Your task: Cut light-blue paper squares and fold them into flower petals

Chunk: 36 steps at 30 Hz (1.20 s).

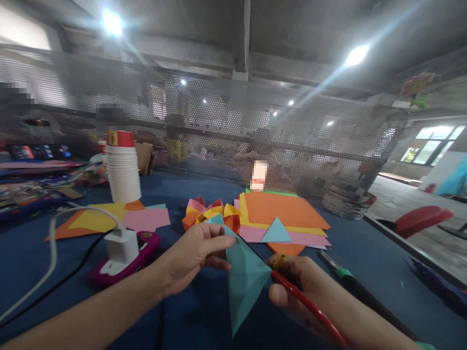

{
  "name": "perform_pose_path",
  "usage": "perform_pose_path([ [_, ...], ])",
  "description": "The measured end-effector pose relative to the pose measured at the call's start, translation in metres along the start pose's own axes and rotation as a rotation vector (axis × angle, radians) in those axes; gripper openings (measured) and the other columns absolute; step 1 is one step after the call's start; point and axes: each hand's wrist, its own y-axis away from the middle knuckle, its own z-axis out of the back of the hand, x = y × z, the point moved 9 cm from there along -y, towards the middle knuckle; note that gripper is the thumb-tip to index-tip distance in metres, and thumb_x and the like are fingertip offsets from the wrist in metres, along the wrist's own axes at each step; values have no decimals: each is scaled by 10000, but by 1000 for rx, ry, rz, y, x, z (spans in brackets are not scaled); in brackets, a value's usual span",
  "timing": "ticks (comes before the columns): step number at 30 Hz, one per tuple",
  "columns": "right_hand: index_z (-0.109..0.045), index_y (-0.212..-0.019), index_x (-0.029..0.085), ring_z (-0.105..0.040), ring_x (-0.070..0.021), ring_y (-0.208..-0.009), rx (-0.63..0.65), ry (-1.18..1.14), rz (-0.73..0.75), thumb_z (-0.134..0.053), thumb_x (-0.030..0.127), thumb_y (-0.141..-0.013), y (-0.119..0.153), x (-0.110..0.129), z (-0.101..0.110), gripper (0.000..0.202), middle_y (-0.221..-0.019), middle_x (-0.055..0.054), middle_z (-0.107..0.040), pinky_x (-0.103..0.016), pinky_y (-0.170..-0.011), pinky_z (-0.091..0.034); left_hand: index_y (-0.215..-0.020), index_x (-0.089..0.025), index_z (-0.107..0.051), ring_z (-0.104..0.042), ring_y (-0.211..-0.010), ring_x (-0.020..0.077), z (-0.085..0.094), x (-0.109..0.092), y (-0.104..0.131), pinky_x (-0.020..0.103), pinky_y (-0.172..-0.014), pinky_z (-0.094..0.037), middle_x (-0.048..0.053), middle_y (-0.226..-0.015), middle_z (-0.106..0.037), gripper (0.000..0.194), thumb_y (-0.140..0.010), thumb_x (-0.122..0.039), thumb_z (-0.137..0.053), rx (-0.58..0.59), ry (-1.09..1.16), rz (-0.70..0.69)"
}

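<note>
My left hand point(200, 260) pinches a folded teal sheet of paper point(246, 277) at its upper left, thumb in front. The sheet hangs with one sharp corner pointing down. In my right hand point(302, 282) is what looks like a pair of red-handled scissors point(308, 304), with a yellow piece near the front. A dark edge, perhaps a blade, runs along the paper's upper right side; most of it is hidden. Behind my left hand sits a cluster of folded paper shapes point(193, 214) in orange, yellow, pink and teal.
Stacked coloured sheets point(284, 209) carry a small teal triangle point(277, 231). A utility knife point(350, 277) lies right. On the left are paper cups point(124, 170), loose sheets point(146, 219), and a purple power strip point(148, 243) with a white charger point(122, 248). A mesh partition point(219, 126) stands behind.
</note>
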Motion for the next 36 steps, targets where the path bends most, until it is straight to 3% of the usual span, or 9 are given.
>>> perform_pose_path([
  [5,-491,-811,153,-298,-81,-581,7,58,58,-498,723,-754,3,1,3,572,-704,30,-429,-202,-471,-260,-781,-118,-651,-543,-637,96,3,0,-2,191,-570,-520,18,-744,-617,160,-764,-274,-683,-14,-36,2],
  [14,-544,-918,137,-411,-126,-665,-19,137,14,-409,782,-742,11,4,1,682,-792,-22,-506,-209,-545,-382,-690,-124,-637,-579,-607,97,-3,8,2,174,-537,-506,17,-680,-650,178,-738,-285,-698,30,-58,75],
  [20,-530,-876,145,-397,-118,-663,7,110,22,-445,740,-766,8,7,-4,611,-797,-5,-493,-210,-554,-357,-697,-117,-651,-589,-586,95,-7,11,1,169,-526,-508,21,-670,-665,168,-745,-274,-686,61,-65,84],
  [28,-469,-738,162,-273,-78,-548,15,78,-10,-624,631,-722,1,0,-7,494,-632,57,-399,-208,-453,-236,-695,-118,-654,-601,-579,90,-6,12,2,166,-521,-517,16,-664,-672,153,-740,-258,-695,66,-27,101],
  [36,-472,-730,164,-288,-83,-577,-25,82,-23,-673,509,-750,-1,-1,-6,400,-658,59,-414,-202,-495,-271,-692,-119,-671,-604,-576,91,-8,11,2,164,-518,-517,17,-661,-678,137,-731,-246,-705,74,-2,99],
])
